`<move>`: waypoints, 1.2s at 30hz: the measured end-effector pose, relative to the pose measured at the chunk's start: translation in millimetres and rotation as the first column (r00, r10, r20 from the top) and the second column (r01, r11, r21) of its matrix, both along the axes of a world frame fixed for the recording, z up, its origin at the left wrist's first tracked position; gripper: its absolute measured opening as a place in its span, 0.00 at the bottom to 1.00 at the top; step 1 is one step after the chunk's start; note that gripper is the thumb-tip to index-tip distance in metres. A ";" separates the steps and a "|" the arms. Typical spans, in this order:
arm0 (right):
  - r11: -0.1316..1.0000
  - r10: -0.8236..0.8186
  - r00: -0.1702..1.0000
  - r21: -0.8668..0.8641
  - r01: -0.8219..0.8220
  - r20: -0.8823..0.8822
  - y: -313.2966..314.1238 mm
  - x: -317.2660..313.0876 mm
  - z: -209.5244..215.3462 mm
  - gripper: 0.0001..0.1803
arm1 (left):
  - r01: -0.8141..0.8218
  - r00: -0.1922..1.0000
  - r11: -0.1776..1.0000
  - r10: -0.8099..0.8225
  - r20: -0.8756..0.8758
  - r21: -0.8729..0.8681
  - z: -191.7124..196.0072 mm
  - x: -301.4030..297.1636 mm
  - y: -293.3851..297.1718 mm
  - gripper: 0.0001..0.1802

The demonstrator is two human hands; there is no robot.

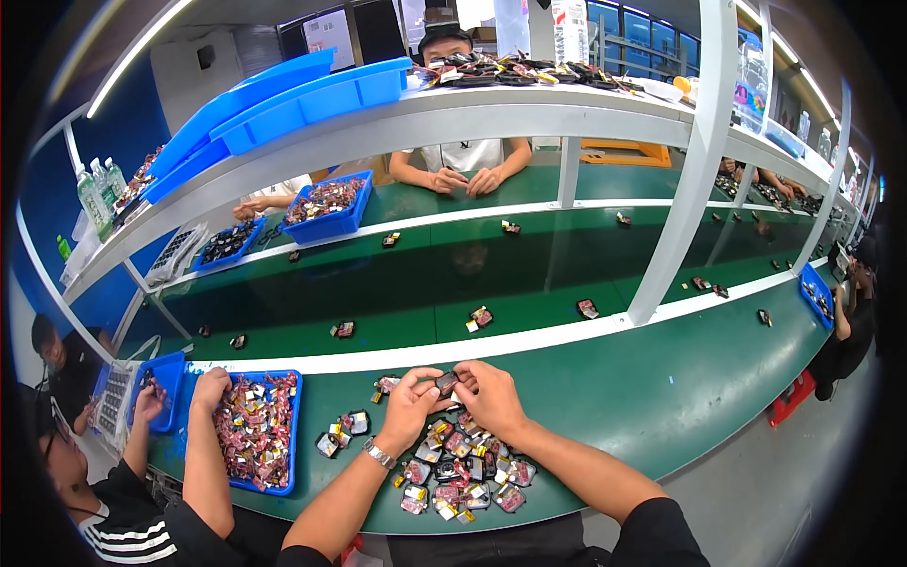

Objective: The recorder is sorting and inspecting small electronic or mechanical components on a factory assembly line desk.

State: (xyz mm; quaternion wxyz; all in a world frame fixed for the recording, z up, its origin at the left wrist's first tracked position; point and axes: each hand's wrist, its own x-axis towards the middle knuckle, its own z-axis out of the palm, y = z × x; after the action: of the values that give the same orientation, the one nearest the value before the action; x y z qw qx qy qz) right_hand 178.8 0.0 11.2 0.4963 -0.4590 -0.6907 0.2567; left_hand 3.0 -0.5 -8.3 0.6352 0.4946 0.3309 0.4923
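Note:
Above the near green bench, my left hand (412,408) and my right hand (491,397) meet around a small dark-cased electronic module (446,383). The fingers of both are closed on it, and they cover part of it. A silver band circles my left wrist. Just below my hands lies a heap of similar modules (458,470) with red boards, yellow tape and silvery cells. A few loose modules (342,432) sit left of my left forearm, and another (385,386) lies beside my left hand.
A co-worker at my left reaches over a blue tray of modules (298,430). Behind the bench edge, scattered modules (480,318) lie on a green belt. A white post (675,180) supports the overhead shelf (529,118), which carries blue trays (312,99). Another person works opposite.

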 end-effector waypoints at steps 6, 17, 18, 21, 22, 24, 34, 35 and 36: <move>1.000 0.026 0.999 0.004 -0.026 0.025 0.1 2.4 -1.5 0.11 | 0.005 0.999 1.000 -0.005 0.032 -0.017 0.5 -0.7 0.0 0.14; 0.995 0.048 0.993 0.084 -0.057 0.103 -2.1 5.8 7.9 0.09 | 0.039 0.997 0.999 -0.036 0.072 -0.033 0.7 -1.0 2.8 0.15; 0.997 0.077 0.996 0.013 -0.077 0.048 -1.3 6.7 8.4 0.09 | 0.042 0.997 0.999 -0.039 0.073 -0.031 0.6 -1.4 3.7 0.15; 0.983 0.116 0.992 -0.137 -0.121 -0.045 3.1 11.0 10.1 0.09 | 0.049 0.998 0.998 -0.048 0.028 -0.044 2.9 -2.3 3.7 0.17; 0.966 0.124 0.989 -0.218 -0.140 -0.084 5.8 14.1 8.7 0.09 | 0.018 0.999 0.999 -0.016 0.050 -0.036 5.9 -0.1 2.9 0.18; 0.964 -0.008 0.990 -0.265 -0.030 -0.139 26.1 27.1 2.2 0.10 | -0.004 0.994 1.000 0.006 0.107 -0.021 11.0 1.5 2.1 0.20; 0.757 -0.518 0.855 -0.467 0.456 -0.005 141.2 140.2 -1.4 0.14 | 0.012 0.999 1.000 -0.011 0.053 -0.007 8.4 -1.0 4.1 0.11; 0.754 -0.514 0.857 -0.455 0.474 0.042 142.8 146.0 -0.9 0.14 | 0.017 0.998 1.000 -0.017 0.056 -0.003 8.1 -0.6 4.3 0.11; 0.756 -0.476 0.867 -0.434 0.490 0.149 142.5 154.7 -0.4 0.15 | 0.033 0.998 0.999 -0.033 0.054 -0.007 7.6 -0.4 4.9 0.11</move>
State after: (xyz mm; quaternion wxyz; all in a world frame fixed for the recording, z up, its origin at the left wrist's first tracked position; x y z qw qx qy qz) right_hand 333.5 142.5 10.8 0.4131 -0.7287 -0.4757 0.2684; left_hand 2.6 4.4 -0.7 0.6537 0.4841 0.3074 0.4937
